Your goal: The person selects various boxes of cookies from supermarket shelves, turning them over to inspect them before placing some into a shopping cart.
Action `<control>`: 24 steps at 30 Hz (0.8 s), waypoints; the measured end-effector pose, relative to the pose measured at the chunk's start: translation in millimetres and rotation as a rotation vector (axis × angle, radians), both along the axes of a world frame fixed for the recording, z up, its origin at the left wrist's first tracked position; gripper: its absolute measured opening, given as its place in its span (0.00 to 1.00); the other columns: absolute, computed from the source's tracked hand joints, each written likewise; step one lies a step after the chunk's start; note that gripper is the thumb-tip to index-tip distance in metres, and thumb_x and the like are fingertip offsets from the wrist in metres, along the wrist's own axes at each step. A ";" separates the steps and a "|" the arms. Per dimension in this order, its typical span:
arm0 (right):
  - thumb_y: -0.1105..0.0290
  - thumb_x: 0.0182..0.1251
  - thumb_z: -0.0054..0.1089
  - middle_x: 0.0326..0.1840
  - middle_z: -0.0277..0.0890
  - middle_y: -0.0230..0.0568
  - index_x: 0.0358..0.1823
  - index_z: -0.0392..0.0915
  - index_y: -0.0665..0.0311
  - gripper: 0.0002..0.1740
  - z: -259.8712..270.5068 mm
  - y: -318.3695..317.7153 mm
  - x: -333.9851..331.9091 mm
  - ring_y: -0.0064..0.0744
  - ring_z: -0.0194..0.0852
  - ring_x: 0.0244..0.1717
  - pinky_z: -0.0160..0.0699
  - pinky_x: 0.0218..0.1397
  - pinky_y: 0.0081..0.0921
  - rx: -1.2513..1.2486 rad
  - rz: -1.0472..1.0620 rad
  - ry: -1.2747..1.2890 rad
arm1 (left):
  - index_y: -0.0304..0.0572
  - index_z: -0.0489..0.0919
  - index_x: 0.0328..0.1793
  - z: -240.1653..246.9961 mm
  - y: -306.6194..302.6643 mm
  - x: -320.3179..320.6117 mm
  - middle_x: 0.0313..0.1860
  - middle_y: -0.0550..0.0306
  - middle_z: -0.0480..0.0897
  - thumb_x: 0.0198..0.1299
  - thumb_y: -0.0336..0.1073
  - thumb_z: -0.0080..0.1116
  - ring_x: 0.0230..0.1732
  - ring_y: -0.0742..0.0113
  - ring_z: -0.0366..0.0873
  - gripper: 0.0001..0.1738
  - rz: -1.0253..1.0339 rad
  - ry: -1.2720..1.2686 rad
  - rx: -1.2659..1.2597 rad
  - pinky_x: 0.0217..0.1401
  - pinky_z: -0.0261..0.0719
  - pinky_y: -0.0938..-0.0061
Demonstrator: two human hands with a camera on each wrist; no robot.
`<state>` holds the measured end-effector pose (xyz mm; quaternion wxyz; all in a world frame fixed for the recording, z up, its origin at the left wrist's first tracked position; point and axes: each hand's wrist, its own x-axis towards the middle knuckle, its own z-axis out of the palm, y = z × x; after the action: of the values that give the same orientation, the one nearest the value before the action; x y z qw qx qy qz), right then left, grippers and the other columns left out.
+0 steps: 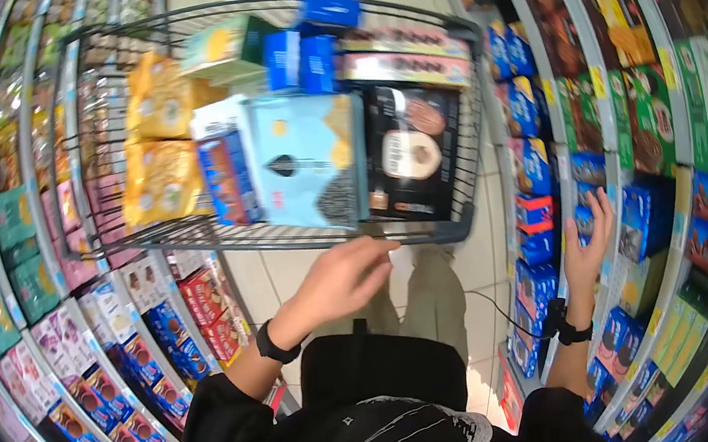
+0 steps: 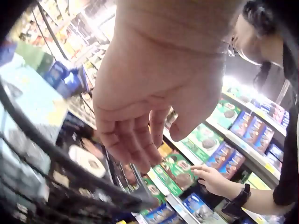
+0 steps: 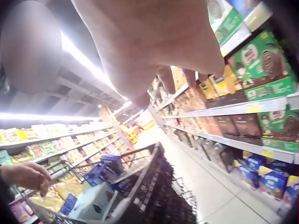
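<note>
My left hand [image 1: 340,284] hovers just outside the near rim of a wire shopping cart [image 1: 455,231], its fingers loosely bent and nothing in its grasp. The left wrist view shows that hand's palm beside the cart's dark rim [image 2: 60,158]. Inside the cart, a light blue package [image 1: 306,160] and a black package with a cookie picture [image 1: 399,188] lie nearest to it. Raised by the right-hand shelves is my right hand [image 1: 587,255], fingers apart and holding nothing. Blue snack packs [image 1: 640,219] and green cookie boxes [image 1: 649,115] stand on the shelves around it.
Yellow bags [image 1: 165,179], small blue boxes [image 1: 317,63], a green box [image 1: 215,51] and pink boxes [image 1: 406,69] also fill the cart. Stocked shelves line both sides, with red boxes [image 1: 207,307] at the left. Tiled floor [image 3: 226,203] runs down the aisle.
</note>
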<state>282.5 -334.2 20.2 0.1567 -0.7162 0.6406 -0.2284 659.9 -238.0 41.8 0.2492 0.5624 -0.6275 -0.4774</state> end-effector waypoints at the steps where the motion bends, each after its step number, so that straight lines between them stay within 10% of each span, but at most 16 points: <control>1: 0.71 0.64 0.61 0.72 0.61 0.51 0.64 0.71 0.66 0.26 10.4 -6.1 26.2 0.51 0.56 0.74 0.52 0.75 0.43 0.034 0.056 -0.039 | 0.38 0.79 0.54 12.9 1.1 29.4 0.36 0.50 0.82 0.60 0.30 0.58 0.39 0.53 0.82 0.16 0.059 -0.071 -0.008 0.44 0.79 0.65; 8: 0.74 0.60 0.62 0.68 0.66 0.51 0.62 0.70 0.67 0.26 61.5 -40.0 173.6 0.51 0.64 0.68 0.60 0.71 0.37 0.221 0.480 -0.104 | 0.39 0.70 0.67 -21.1 7.1 195.8 0.62 0.36 0.73 0.57 0.39 0.61 0.49 0.39 0.80 0.30 0.390 -0.674 -0.077 0.51 0.79 0.57; 14: 0.70 0.61 0.64 0.64 0.68 0.54 0.63 0.69 0.67 0.28 72.5 -25.5 238.1 0.53 0.66 0.66 0.64 0.69 0.35 0.396 0.634 -0.183 | 0.41 0.27 0.80 -77.2 -24.3 228.7 0.68 0.16 0.57 0.42 0.57 0.73 0.56 0.28 0.75 0.75 0.461 -0.698 0.560 0.59 0.77 0.52; 24: 0.52 0.52 0.72 0.73 0.48 0.70 0.75 0.50 0.66 0.55 -12.2 -93.5 342.3 0.65 0.52 0.73 0.57 0.74 0.45 0.273 0.423 -0.190 | 0.41 0.24 0.80 -76.6 -50.7 223.9 0.60 0.16 0.64 0.41 0.51 0.75 0.53 0.29 0.76 0.76 0.336 -0.674 0.567 0.57 0.78 0.56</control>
<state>624.8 -427.7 7.9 0.3555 -0.7818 0.4838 -0.1682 883.8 -288.7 -34.7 -0.0580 0.8257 -0.4185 -0.3739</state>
